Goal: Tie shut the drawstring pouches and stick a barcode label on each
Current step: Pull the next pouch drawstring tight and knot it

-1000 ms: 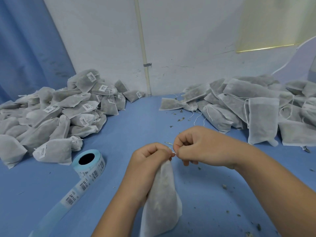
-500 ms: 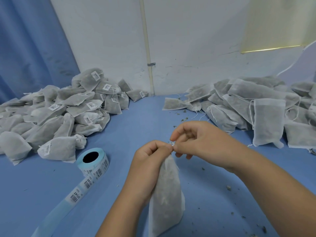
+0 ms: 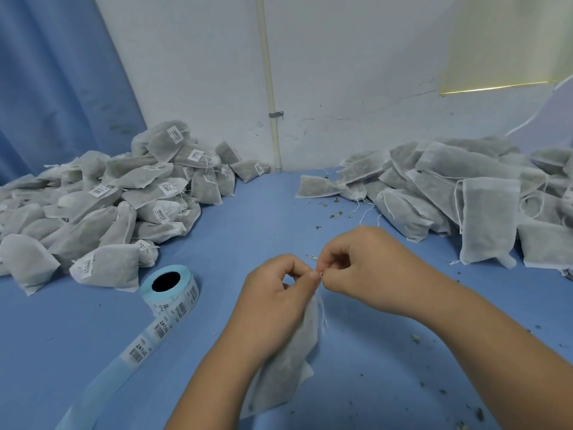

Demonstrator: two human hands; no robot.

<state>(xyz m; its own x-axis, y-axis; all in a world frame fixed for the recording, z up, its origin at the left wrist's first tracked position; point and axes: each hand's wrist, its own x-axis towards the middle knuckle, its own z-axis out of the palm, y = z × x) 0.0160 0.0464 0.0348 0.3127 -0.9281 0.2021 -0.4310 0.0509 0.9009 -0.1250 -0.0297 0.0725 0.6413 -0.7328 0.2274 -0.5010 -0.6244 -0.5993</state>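
Knotting comes first: our left hand (image 3: 273, 294) has its grip closed round the neck of the grey-white mesh fabric pouch (image 3: 291, 364), hanging over the blue desk (image 3: 263, 218), while our right hand (image 3: 367, 271) pinches the thin white drawstring (image 3: 321, 274) at its mouth. We should draw the knot snug against the neck before labelling.

Barcode labels are showing, but none of their print is coming through legibly.
White stickers (image 3: 138, 352) with black barcodes and a short line of characters are running along the label roll (image 3: 186, 301) and its trailing strip (image 3: 93, 395), just left of the left hand (image 3: 276, 296). The same stickers are sitting on the tied pouches (image 3: 105, 268) heaped farther left, every character too small and blurred to read.
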